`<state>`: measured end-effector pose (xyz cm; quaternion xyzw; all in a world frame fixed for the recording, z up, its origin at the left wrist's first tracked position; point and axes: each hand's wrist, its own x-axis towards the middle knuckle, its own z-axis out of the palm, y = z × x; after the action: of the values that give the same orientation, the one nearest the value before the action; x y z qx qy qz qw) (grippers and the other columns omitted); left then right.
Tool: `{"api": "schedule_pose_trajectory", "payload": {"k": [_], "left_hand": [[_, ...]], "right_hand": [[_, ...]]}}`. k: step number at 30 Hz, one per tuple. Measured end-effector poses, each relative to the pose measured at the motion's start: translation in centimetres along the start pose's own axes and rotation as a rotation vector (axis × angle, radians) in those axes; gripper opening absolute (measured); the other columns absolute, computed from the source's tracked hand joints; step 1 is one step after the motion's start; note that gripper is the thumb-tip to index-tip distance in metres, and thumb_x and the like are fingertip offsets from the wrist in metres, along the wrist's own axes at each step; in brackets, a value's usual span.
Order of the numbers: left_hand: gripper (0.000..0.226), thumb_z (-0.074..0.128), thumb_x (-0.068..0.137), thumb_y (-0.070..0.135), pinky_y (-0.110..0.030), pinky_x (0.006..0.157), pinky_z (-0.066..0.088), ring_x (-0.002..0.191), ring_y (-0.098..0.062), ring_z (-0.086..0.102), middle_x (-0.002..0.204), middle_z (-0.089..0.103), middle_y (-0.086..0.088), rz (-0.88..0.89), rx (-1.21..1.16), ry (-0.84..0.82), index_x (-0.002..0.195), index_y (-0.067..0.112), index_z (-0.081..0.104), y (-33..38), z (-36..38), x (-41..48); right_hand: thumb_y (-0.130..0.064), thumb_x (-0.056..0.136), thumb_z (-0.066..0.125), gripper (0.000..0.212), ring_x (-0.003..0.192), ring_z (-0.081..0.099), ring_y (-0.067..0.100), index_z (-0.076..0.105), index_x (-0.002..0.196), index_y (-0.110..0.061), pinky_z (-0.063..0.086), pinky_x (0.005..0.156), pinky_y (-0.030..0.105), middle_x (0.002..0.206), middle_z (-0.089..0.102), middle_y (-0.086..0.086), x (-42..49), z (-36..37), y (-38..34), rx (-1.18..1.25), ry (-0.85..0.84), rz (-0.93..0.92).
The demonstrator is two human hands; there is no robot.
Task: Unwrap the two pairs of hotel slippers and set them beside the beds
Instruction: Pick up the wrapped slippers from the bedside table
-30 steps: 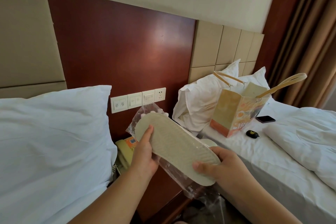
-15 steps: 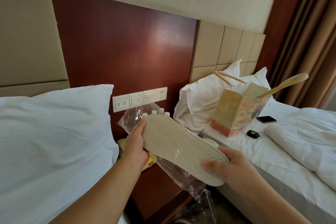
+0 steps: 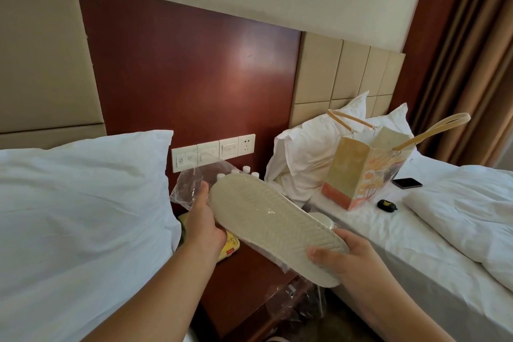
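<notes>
"Where have the slippers got to?"

"Held up over the bedside surface (image 3: 249,280), between the two beds. The slippers (image 3: 274,228) are sole-up inside a clear plastic wrapper (image 3: 191,186), slanting from ten o'clock down to four o'clock."

"And the hands?"

"Both are gripping. The left hand (image 3: 204,226) clasps the ten o'clock end, thumb along the edge and fingers curled underneath. The right hand (image 3: 344,255) grasps the four o'clock end, thumb pressed on the sole."

"Anything else about?"

"A paper bag (image 3: 363,175) stands on the right-hand bed at two o'clock with a phone (image 3: 407,183) just beside it, and a white pillow (image 3: 83,203) lies at nine o'clock."
</notes>
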<state>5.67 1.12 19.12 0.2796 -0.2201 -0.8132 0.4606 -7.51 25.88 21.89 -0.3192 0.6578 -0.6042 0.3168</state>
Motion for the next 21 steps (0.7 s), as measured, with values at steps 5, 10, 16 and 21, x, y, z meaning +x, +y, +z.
{"api": "schedule_pose_trajectory", "payload": {"k": [5, 10, 16, 21], "left_hand": [[0.044, 0.073, 0.073, 0.062, -0.056, 0.088, 0.052, 0.099, -0.031, 0.07, 0.093, 0.078, -0.006, -0.027, 0.05, -0.046, 0.101, 0.029, 0.062, -0.1, -0.4, -0.7], [0.059, 0.084, 0.068, 0.043, -0.052, 0.077, 0.058, 0.098, -0.033, 0.071, 0.11, 0.073, -0.014, -0.173, 0.022, -0.108, 0.116, 0.02, 0.06, -3.1, 0.5, -3.8], [0.055, 0.085, 0.072, 0.025, -0.054, 0.08, 0.058, 0.096, -0.032, 0.072, 0.107, 0.075, -0.015, -0.214, -0.024, -0.17, 0.119, 0.009, 0.06, -4.9, 1.6, -5.0], [0.06, 0.086, 0.068, 0.025, -0.047, 0.079, 0.06, 0.095, -0.03, 0.073, 0.105, 0.075, -0.014, -0.176, 0.009, -0.145, 0.12, 0.009, 0.06, -3.6, 1.8, -3.7]], "right_hand": [[-0.032, 0.055, 0.088, 0.04, 0.087, 0.075, 0.034, 0.076, 0.093, -0.028, 0.059, 0.081, 0.059, 0.095, 0.078, 0.01, 0.4, -0.6, 0.0, 0.034, 0.024, -0.018], [-0.032, 0.058, 0.086, 0.034, 0.087, 0.075, 0.032, 0.076, 0.09, -0.028, 0.058, 0.083, 0.058, 0.094, 0.078, 0.009, 0.7, -0.4, 0.0, 0.035, 0.037, -0.021], [-0.033, 0.058, 0.087, 0.038, 0.09, 0.074, 0.033, 0.076, 0.094, -0.024, 0.057, 0.085, 0.06, 0.097, 0.078, 0.01, 0.4, -0.2, 0.3, 0.017, 0.023, -0.002], [-0.031, 0.058, 0.086, 0.034, 0.086, 0.075, 0.03, 0.076, 0.091, -0.028, 0.059, 0.081, 0.057, 0.094, 0.078, 0.007, 0.3, -0.8, 0.3, 0.02, 0.035, -0.001]]}}
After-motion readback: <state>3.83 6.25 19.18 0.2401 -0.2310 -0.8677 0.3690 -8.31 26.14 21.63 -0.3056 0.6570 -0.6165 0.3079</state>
